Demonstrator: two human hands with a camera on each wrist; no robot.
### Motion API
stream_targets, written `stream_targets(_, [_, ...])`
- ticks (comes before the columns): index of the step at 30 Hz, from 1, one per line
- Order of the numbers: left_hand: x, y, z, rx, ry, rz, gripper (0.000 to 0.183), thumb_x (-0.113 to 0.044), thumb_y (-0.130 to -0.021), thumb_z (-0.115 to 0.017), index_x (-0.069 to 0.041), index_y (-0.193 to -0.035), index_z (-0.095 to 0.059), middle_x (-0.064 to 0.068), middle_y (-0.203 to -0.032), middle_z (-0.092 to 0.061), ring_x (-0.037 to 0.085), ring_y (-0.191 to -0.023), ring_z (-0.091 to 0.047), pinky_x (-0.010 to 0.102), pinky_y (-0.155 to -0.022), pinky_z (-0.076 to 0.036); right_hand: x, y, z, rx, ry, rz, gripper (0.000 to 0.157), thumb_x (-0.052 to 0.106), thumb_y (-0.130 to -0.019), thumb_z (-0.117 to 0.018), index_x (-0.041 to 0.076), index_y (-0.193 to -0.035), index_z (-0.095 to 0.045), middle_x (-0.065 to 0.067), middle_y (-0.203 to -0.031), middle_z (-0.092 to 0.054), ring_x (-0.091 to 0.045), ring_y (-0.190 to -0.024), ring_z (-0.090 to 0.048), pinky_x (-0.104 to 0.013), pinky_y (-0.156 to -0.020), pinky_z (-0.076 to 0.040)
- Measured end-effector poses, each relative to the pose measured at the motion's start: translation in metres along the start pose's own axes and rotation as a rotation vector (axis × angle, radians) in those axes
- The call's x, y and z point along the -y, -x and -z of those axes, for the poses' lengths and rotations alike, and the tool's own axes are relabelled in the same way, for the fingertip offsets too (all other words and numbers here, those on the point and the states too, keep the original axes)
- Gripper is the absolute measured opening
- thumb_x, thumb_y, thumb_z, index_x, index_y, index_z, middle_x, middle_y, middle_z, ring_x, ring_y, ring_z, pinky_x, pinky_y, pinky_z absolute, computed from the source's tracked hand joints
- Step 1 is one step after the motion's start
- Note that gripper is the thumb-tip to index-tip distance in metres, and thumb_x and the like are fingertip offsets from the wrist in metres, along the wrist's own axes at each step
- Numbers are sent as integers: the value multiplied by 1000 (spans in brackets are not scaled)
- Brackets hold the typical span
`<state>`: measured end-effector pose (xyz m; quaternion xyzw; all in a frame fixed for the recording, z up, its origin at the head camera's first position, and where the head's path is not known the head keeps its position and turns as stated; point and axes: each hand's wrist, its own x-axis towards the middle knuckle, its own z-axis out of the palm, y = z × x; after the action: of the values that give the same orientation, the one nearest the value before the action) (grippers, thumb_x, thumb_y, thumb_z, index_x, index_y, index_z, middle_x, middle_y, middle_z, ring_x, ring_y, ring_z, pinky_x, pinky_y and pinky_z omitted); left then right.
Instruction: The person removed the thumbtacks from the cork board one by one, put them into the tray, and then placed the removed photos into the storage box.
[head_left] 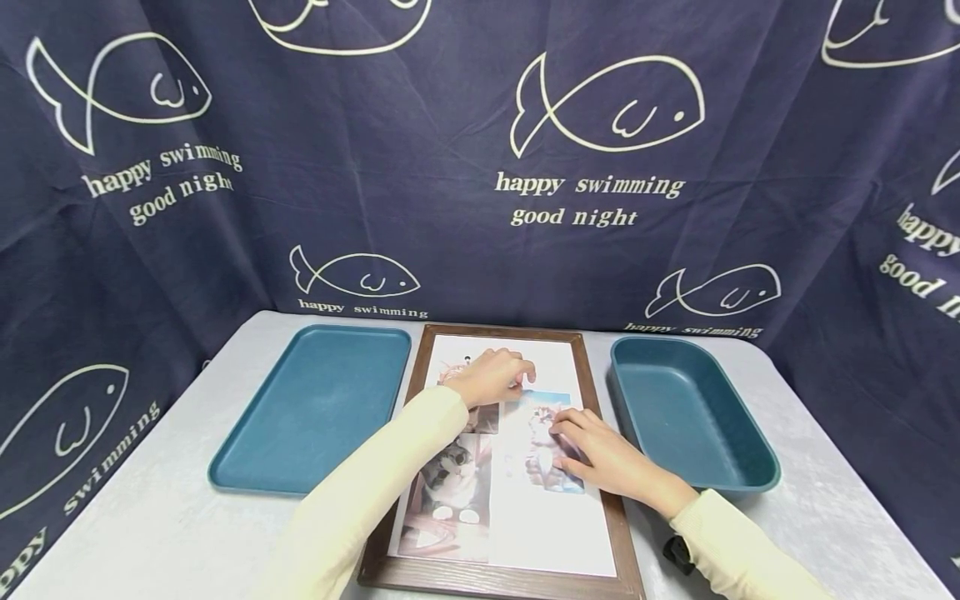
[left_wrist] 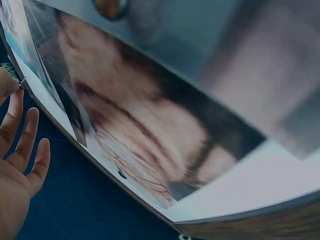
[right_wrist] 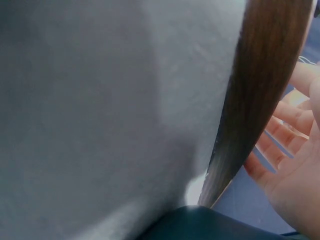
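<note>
A white board (head_left: 555,542) in a brown wooden frame lies on the table. My left hand (head_left: 492,377) is above the top edge of a cat photo with blue sky (head_left: 558,400). In the left wrist view, its thumb and forefinger pinch a tiny, dark, pin-like piece (left_wrist: 21,84). My right hand (head_left: 600,454) rests on that photo's right side with fingers loosely bent. On the board's left half, a grey-and-white cat photo (head_left: 453,492) lies below another photo (head_left: 483,419), which my left arm partly covers. A small dark pin (head_left: 467,359) shows near that upper photo's top.
A flat teal tray (head_left: 307,408) lies left of the frame. To the right stands a deeper teal bin (head_left: 693,417), close to my right forearm. A dark blue fish-print cloth (head_left: 465,233) hangs behind the pale table (head_left: 232,533). A black object (head_left: 678,552) shows at my right wrist.
</note>
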<state>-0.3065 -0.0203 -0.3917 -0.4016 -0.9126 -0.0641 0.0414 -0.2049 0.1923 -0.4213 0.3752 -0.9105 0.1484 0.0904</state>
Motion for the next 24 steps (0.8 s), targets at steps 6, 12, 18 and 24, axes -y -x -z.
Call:
stream_targets(6, [9,9,2,6,27,26,24,-17,-79,-67,-19,-103,-63,-5,-90,-63,8,-79,-56,28,-73,-46,-1,1,0,-6,6,11,36,29,-82,-66,6,-109,-59,-4,-114,-54,-17,-101,-48,-35,-84,-45])
stream_targets(12, [23,19,3,-37,27,25,21,-15,-81,-64,-19,-101,-63,-3,-89,-63,9,-78,-57,26,-72,-47,-2,1,-1,-12,17,34,35,28,-82,-66,6,-108,-59,-4,-114,-54,-17,-101,-48,-35,-84,-44])
stream_targets(18, [35,32,6,-82,56,48,17,-12,-79,-62,-17,-95,-64,-3,-88,-63,12,-82,-59,30,-72,-48,-2,1,-1,-7,17,23,36,29,-82,-66,5,-109,-59,-5,-115,-54,-17,-101,-49,-36,-84,-45])
stream_targets(24, [48,45,9,-106,77,71,19,-11,-76,-62,-16,-94,-65,-2,-85,-63,11,-72,-55,29,-65,-46,-1,1,-1,-11,10,19,36,28,-82,-66,5,-109,-59,-6,-114,-55,-18,-102,-49,-36,-85,-45])
